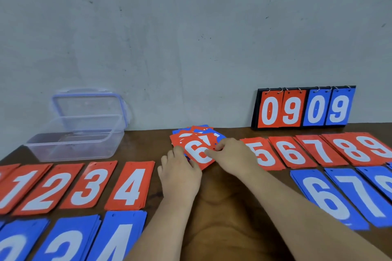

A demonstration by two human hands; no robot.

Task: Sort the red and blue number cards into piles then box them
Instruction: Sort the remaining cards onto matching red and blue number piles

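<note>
A loose heap of mixed red and blue number cards [196, 136] lies at the middle back of the table, a red 6 card [196, 154] on top. My left hand [180, 171] holds the heap's near left edge with curled fingers. My right hand [233, 157] pinches the red 6 card at its right side. Red piles run in a row: 1 to 4 [129, 185] on the left, 5 to 9 [293, 151] on the right. Blue piles lie nearer me, 4 [118, 237] at left, 6 [326, 197] at right.
A clear plastic box [70, 144] stands open at the back left, its blue-rimmed lid [89, 104] leaning on the wall. A black flip scoreboard [303, 108] showing 09 09 stands at the back right. Bare brown table [222, 207] shows between my forearms.
</note>
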